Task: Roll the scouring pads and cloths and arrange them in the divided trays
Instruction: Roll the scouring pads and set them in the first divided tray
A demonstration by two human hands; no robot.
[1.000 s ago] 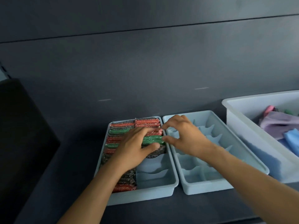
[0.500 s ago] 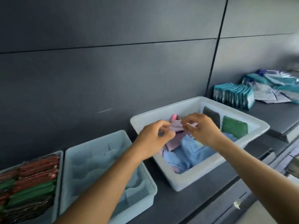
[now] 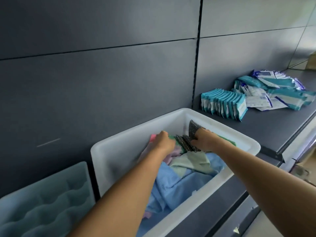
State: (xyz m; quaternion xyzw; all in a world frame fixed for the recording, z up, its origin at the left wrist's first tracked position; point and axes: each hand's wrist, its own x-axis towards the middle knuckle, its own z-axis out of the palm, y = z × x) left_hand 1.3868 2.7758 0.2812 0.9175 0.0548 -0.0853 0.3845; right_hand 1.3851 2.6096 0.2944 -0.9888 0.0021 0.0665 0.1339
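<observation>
Pinching the dark pads (image 3: 185, 145) with our left hand (image 3: 165, 142) and right hand (image 3: 204, 142), we have left the cloths (image 3: 179, 185) in the bin (image 3: 119, 142); rolling should follow.

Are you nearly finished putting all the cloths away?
Not nearly. The divided tray shows only bare compartments in the part in view, so nothing looks done here. The left hand and right hand grip dark scouring pads inside the white bin. Still left: the pile of cloths there to roll and arrange.
</observation>
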